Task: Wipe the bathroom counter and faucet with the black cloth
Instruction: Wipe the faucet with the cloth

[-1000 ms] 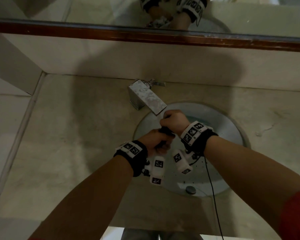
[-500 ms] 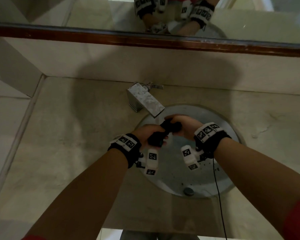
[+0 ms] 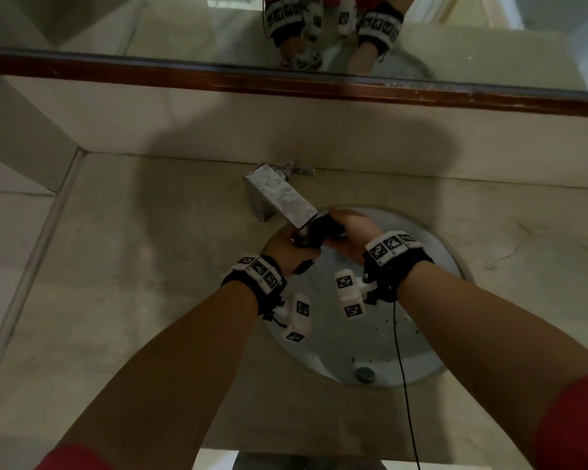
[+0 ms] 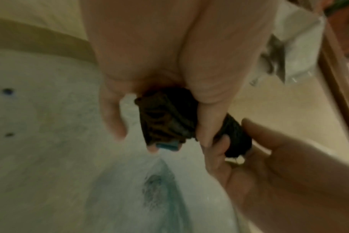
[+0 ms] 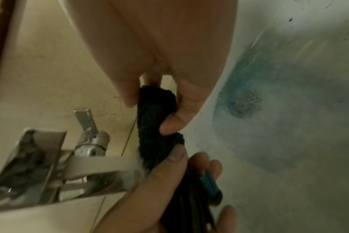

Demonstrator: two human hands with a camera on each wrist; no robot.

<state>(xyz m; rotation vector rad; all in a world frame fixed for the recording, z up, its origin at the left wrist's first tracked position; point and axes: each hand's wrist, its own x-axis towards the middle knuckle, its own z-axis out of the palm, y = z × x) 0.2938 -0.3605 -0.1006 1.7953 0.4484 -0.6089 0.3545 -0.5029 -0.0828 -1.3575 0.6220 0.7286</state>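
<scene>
Black cloth [image 3: 323,230] now at faucet [image 3: 280,198] spout, both hands raised

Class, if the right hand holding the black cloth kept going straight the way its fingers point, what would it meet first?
Probably the left hand, gripping the same rolled black cloth, with the square metal faucet's spout just above; depth is unclear.

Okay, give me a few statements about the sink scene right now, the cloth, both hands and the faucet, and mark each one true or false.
1. Both hands hold the black cloth. True: left hand and right hand both grip it.
2. The cloth lies flat on the counter. False: it is bunched in the hands over the sink.
3. The cloth is at the faucet spout's tip. True.
4. The sink is full of water. False: its drain shows uncovered.
</scene>
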